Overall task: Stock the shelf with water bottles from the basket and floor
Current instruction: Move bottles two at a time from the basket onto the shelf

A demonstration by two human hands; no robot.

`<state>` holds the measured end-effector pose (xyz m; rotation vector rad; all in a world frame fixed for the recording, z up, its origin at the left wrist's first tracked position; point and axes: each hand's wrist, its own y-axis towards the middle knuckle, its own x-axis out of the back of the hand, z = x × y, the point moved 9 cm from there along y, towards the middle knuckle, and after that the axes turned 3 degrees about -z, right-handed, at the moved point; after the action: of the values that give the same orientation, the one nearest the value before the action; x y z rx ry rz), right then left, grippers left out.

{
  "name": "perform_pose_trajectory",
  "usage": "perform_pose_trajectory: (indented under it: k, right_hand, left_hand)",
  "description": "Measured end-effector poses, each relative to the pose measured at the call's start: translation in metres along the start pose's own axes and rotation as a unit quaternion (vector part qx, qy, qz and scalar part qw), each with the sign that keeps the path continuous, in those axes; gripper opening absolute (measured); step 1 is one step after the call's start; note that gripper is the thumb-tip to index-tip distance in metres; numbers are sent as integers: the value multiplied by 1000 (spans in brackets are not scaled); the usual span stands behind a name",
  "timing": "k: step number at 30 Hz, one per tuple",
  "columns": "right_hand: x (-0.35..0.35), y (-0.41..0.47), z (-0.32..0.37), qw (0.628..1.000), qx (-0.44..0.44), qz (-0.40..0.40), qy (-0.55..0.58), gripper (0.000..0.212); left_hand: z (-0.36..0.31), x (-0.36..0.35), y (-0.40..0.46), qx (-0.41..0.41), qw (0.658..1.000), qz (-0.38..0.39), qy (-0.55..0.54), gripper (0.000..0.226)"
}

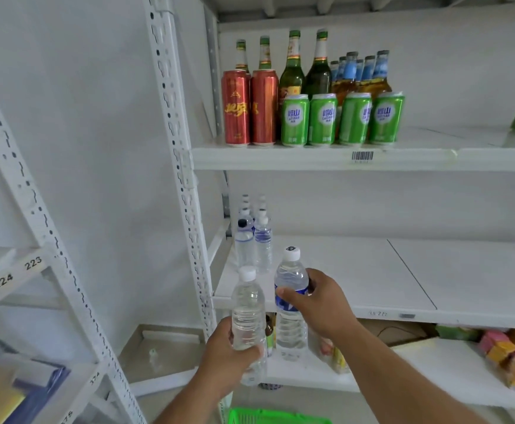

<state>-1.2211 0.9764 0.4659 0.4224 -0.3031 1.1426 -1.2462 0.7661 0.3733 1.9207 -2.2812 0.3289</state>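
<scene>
1. Because the white shelving unit fills most of the view, it sets the limits: the middle shelf (372,270) is the target tier, mostly bare, with its front lip just beyond the raised bottles.
2. On the tier above stand red cans (250,108), green cans (342,119) and glass bottles (305,65), which play no part in the task.
3. At the bottom edge, a green basket (277,417) shows only its rim; whether it holds more bottles cannot be told.
4. At the far left of the middle shelf, a cluster of stocked water bottles (254,240) runs front to back in two close files.
5. The right hand (320,304) grasps a blue-labelled bottle (291,304) around its label, upright, in front of the shelf lip.
6. The left hand (228,344) is curled round a clear bottle (248,307) low on its body, also upright, just left of the other.
7. The likely risk is a domino fall: a bottle set down too near the tight cluster could nudge the front one into those behind.
8. A second risk is the low left grip, since a top-heavy bottle may tip if its base catches the lip on the way in.
</scene>
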Motion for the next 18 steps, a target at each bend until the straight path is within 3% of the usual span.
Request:
perform_pose_trajectory:
  k: [18]
  right_hand:
    - [-16, 90, -17, 1000, -15, 18, 15, 25]
  left_hand:
    - [8, -2, 93, 14, 998, -43, 42, 45]
